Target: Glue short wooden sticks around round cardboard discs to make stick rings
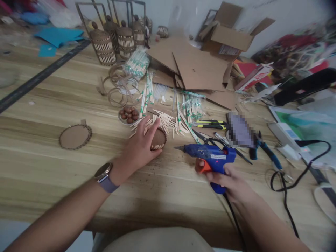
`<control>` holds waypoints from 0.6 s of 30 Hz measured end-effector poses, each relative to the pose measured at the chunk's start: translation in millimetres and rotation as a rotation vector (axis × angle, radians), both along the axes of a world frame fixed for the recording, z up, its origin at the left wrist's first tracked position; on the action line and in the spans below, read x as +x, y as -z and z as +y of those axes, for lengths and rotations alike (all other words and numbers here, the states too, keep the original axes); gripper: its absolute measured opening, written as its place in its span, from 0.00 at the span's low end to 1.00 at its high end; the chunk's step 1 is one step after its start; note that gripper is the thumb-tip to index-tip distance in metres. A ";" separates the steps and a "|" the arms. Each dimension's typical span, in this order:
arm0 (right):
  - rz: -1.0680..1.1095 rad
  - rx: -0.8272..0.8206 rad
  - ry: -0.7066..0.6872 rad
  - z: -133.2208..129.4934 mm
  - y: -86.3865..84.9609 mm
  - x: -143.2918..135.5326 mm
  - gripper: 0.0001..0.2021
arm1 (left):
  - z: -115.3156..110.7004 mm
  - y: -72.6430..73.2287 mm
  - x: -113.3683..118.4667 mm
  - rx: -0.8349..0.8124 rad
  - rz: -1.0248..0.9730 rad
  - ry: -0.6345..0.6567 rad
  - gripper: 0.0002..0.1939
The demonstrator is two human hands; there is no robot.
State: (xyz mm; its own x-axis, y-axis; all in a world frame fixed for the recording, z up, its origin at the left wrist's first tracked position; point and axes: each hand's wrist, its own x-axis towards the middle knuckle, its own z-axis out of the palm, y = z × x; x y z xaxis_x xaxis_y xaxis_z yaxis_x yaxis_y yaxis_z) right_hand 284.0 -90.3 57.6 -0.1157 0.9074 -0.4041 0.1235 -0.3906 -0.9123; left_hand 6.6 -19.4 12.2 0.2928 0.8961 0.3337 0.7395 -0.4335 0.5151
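Observation:
My right hand (231,182) grips a blue hot glue gun (207,154), with fingers at its orange trigger and the nozzle pointing left. Just left of that nozzle, my left hand (139,143) curves around a small round cardboard base (159,138), thumb at its near edge and fingers over its far side. Short wooden stick pieces line part of the base's near rim. Behind it lies a loose pile of cut sticks (168,122). The left palm hides part of the base.
A bowl of brown balls (128,114) and a cardboard disc with a twisted rim (75,136) lie leftward. Pliers (265,150), scissors (207,138) and a black cord (285,189) are at right. Finished lantern-like pieces (103,45) and cardboard sheets (199,70) stand behind.

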 end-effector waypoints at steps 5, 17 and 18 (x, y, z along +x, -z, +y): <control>-0.082 0.129 -0.048 18.9 14.2 -20.6 0.15 | 0.7 0.1 -0.3 0.005 0.000 0.001 0.55; -0.554 0.523 -0.224 20.1 24.3 -28.9 0.12 | -0.3 0.1 -0.8 0.014 0.006 0.005 0.55; -0.575 0.543 -0.227 20.3 25.1 -29.5 0.12 | -0.3 0.1 -0.9 0.015 0.006 0.005 0.55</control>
